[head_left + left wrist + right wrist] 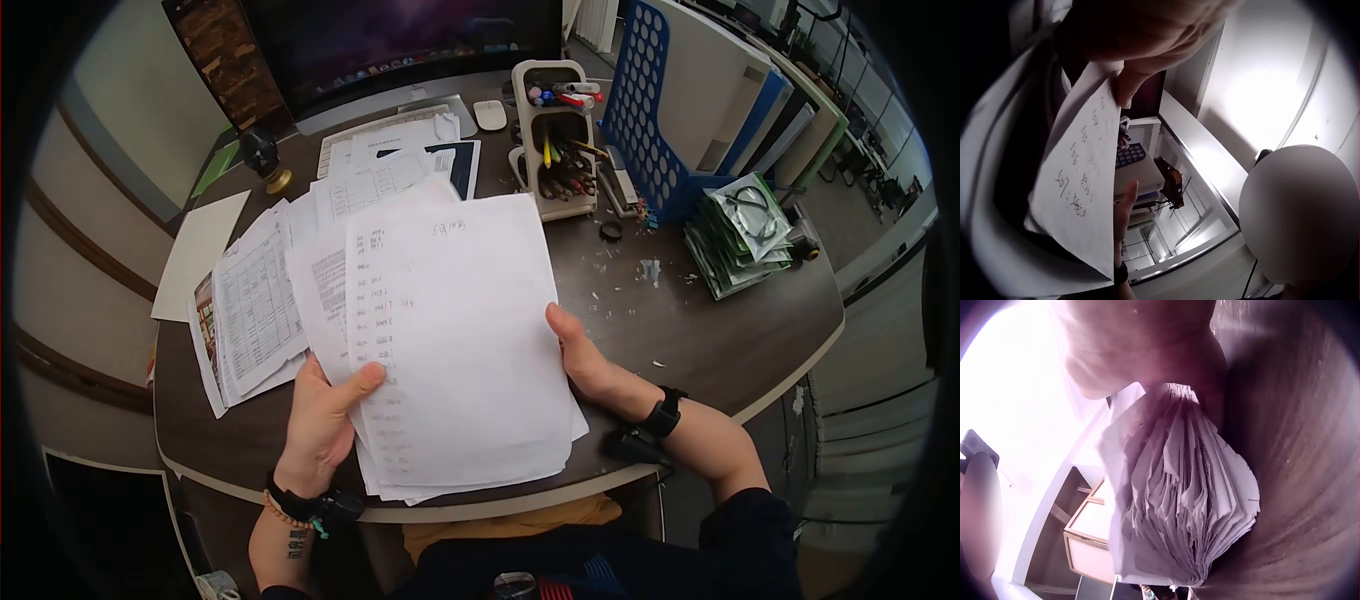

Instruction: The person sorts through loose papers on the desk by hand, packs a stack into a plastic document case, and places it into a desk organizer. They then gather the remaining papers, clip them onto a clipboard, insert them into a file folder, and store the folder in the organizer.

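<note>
A thick stack of white paper sheets (470, 340) is held up over the front of the desk between both hands. Handwritten numbers run down the top sheet's left side, with a short handwritten line near its top. My left hand (322, 410) grips the left edge, thumb lying on the top sheet and fingers hidden beneath. At the right edge my right hand (590, 368) holds the stack, its thumb pointing up along the side. The right wrist view shows the loose sheet edges (1179, 481) fanning apart below that hand. In the left wrist view, the written page (1082, 175) hangs tilted under the left thumb.
Printed sheets (255, 310) lie spread on the desk (700, 350) to the left. Behind stand a monitor (400, 50), a white mouse (490, 115) and a pen organizer (553, 205). A blue file holder (640, 120) and green-edged packets (735, 240) are at right, near paper scraps.
</note>
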Demonstrator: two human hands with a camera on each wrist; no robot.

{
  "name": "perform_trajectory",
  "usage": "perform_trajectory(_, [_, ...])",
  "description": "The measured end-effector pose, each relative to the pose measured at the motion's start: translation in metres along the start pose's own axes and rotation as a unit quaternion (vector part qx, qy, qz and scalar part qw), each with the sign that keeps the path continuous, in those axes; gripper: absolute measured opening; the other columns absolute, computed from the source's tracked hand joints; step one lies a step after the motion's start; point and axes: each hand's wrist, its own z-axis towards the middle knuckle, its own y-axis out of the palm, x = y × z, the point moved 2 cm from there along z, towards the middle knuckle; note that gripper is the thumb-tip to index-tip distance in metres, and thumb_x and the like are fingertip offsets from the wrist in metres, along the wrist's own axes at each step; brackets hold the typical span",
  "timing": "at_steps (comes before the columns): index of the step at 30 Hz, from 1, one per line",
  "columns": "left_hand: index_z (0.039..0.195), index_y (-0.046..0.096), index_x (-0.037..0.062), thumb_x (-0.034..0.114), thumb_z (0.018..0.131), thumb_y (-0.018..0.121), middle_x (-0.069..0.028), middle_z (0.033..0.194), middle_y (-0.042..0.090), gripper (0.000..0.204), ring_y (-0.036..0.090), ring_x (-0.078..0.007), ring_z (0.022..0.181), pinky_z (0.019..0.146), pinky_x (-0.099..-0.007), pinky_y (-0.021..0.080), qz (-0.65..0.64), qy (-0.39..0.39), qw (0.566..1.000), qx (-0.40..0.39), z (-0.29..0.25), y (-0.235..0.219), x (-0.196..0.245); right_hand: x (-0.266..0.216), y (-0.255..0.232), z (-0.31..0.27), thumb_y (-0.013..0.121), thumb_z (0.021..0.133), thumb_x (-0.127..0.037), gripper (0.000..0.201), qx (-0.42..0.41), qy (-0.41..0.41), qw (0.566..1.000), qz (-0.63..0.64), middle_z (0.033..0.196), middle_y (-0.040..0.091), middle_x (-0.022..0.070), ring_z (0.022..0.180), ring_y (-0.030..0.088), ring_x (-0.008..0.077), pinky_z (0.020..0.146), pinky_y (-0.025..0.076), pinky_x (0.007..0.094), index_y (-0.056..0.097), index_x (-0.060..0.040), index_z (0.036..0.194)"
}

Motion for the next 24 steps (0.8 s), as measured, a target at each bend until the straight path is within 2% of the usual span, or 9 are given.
perform_trajectory(1, [0.125,0.049,-0.0043,0.001,0.080,0.074,-0.0145,0.120,0.060,0.052,0.060,-0.0201,0.108,0.094,-0.0342,0.048,0.019,-0.028,0.999,0.012,-0.002,0.001,-0.007,0.000,-0.001,0.000,0.037,0.097,-0.057,0.071,0.000,0.002,1.000,0.001,0.129,0.053,0.0144,0.118,0.052,0.0198,0.102,0.040,0.0363,0.041,0.0029,0.136])
perform_trajectory(2, [0.126,0.048,-0.0056,0.007,0.089,0.067,-0.0143,0.120,0.060,0.044,0.060,-0.0193,0.107,0.093,-0.0329,0.048,0.068,-0.017,0.997,0.014,-0.006,0.001,-0.011,-0.001,-0.001,0.001,0.041,0.098,-0.049,0.063,-0.019,-0.004,0.998,-0.054,0.124,0.057,0.0139,0.112,0.056,0.0181,0.096,0.044,0.0332,0.046,0.0040,0.132])
perform_trajectory(4, [0.128,0.047,-0.0056,0.014,0.093,0.061,-0.0130,0.122,0.060,0.042,0.059,-0.0186,0.109,0.094,-0.0324,0.047,0.048,-0.035,0.997,0.044,-0.005,-0.008,-0.014,-0.002,-0.004,0.004,0.046,0.099,-0.041,0.055,-0.038,-0.007,0.993,-0.109,0.119,0.061,0.0134,0.105,0.060,0.0163,0.090,0.048,0.0300,0.051,0.0052,0.128])
perform_trajectory(6, [0.130,0.046,-0.0055,0.021,0.098,0.055,-0.0117,0.124,0.059,0.043,0.057,-0.0178,0.111,0.094,-0.0320,0.047,0.028,-0.054,0.995,0.075,-0.006,-0.019,-0.013,0.002,-0.012,0.004,0.052,0.098,-0.031,0.045,-0.025,0.099,0.993,-0.058,0.110,0.064,0.0118,0.096,0.063,0.0146,0.081,0.051,0.0269,0.054,0.0060,0.123])
perform_trajectory(8, [0.129,0.046,-0.0081,0.027,0.103,0.041,-0.0138,0.124,0.058,0.044,0.058,-0.0172,0.108,0.093,-0.0296,0.046,0.095,0.012,0.991,0.092,-0.007,-0.034,0.000,0.003,-0.011,0.004,0.053,0.097,-0.029,0.043,-0.006,0.089,0.995,-0.047,0.106,0.066,0.0116,0.092,0.065,0.0148,0.078,0.052,0.0262,0.055,0.0065,0.120])
perform_trajectory(13, [0.133,0.042,-0.0079,0.029,0.103,0.039,-0.0155,0.130,0.054,0.047,0.055,-0.0201,0.115,0.098,-0.0330,0.044,0.094,0.116,0.984,0.095,-0.025,-0.063,0.056,0.001,-0.006,0.003,0.054,0.097,-0.025,0.038,0.012,0.066,0.996,-0.051,0.105,0.066,0.0118,0.089,0.065,0.0149,0.076,0.053,0.0271,0.056,0.0066,0.119])
perform_trajectory(17, [0.139,0.034,-0.0056,0.029,0.104,0.032,-0.0160,0.135,0.051,0.049,0.053,-0.0244,0.122,0.102,-0.0363,0.044,-0.015,0.176,0.983,0.044,-0.046,-0.070,0.090,0.003,-0.006,0.003,0.054,0.095,-0.020,0.035,0.048,0.072,0.995,-0.044,0.104,0.066,0.0114,0.088,0.065,0.0152,0.076,0.053,0.0277,0.056,0.0059,0.117])
perform_trajectory(20, [0.141,0.033,-0.0044,0.029,0.104,0.031,-0.0167,0.138,0.048,0.050,0.050,-0.0261,0.125,0.103,-0.0379,0.043,-0.078,0.181,0.978,-0.063,-0.054,-0.066,0.101,0.003,-0.006,0.003,0.055,0.094,-0.018,0.033,0.037,0.063,0.995,-0.060,0.103,0.066,0.0108,0.088,0.065,0.0152,0.076,0.053,0.0275,0.056,0.0054,0.117])
perform_trajectory(24, [0.142,0.031,-0.0034,0.029,0.104,0.032,-0.0167,0.139,0.047,0.050,0.050,-0.0264,0.126,0.103,-0.0385,0.043,-0.140,0.151,0.975,-0.085,-0.050,-0.038,0.092,0.003,-0.004,0.004,0.055,0.093,-0.018,0.032,0.041,0.050,0.996,-0.058,0.103,0.066,0.0106,0.089,0.065,0.0152,0.077,0.053,0.0278,0.057,0.0048,0.116])
